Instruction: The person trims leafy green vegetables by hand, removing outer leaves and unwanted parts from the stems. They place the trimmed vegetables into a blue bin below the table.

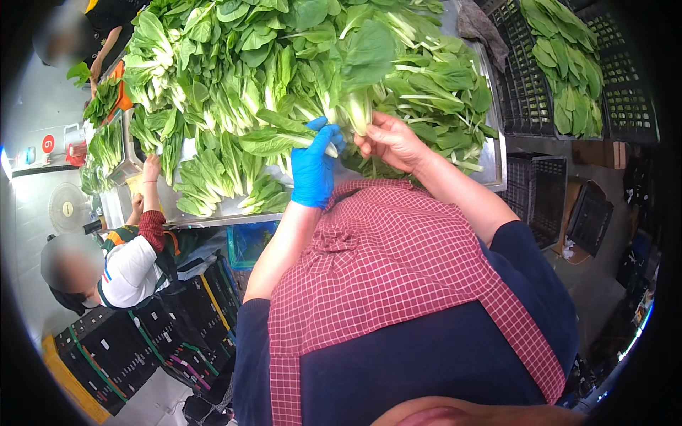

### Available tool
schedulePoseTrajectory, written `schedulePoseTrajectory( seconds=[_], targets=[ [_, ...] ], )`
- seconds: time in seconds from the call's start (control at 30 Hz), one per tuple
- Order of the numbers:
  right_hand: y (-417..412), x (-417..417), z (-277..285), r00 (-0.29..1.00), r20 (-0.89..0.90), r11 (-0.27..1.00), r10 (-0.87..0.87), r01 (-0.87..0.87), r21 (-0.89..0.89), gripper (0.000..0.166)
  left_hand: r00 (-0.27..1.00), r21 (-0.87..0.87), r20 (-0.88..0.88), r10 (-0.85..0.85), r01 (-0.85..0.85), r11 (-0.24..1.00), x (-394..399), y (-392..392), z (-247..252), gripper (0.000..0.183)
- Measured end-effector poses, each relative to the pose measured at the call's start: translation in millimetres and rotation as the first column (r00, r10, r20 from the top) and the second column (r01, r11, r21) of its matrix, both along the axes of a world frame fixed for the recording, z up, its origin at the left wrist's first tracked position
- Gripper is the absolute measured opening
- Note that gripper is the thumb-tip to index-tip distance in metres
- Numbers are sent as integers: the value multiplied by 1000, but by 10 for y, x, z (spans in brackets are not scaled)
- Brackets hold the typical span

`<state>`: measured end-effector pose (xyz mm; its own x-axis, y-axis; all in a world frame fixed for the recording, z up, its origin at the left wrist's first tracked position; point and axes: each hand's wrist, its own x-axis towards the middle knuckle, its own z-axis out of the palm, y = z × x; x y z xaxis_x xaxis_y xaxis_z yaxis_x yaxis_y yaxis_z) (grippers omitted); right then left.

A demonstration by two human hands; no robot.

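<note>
A blue glove covers my left hand (318, 165), whose fingers are closed around the pale stem of a leafy green (274, 137); its leaves point left. My bare right hand (397, 141) pinches the white base of a larger leafy green (359, 109), which looks like bok choy and stands with its broad leaf away from me. Both hands are close together above the near edge of a metal table (229, 219). Beyond them spreads a heap of the same greens (256, 64). Loose leaves and stalks (437, 90) lie to the right of my right hand.
Black plastic crates (525, 80) stand at the right, one holding stacked leaves (567, 69). A grey cloth (482, 29) hangs at the table's right corner. On the left a co-worker (130, 266) handles greens. Stacked black crates (160, 330) and a blue bin (248, 245) sit below the table.
</note>
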<state>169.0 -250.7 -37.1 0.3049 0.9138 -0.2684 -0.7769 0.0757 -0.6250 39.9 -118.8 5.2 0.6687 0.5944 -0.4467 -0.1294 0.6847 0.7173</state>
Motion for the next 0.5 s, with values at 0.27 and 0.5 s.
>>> schedulePoseTrajectory(
  seconds=[0.27, 0.5],
  targets=[
    [82, -128, 37, 680, 733, 954, 34, 196, -226, 38, 980, 93, -189, -61, 80, 993, -9, -72, 144, 28],
    [80, -248, 331, 417, 909, 948, 7, 287, -139, 38, 979, 68, -185, -90, 104, 992, -2, -82, 87, 19]
  ],
)
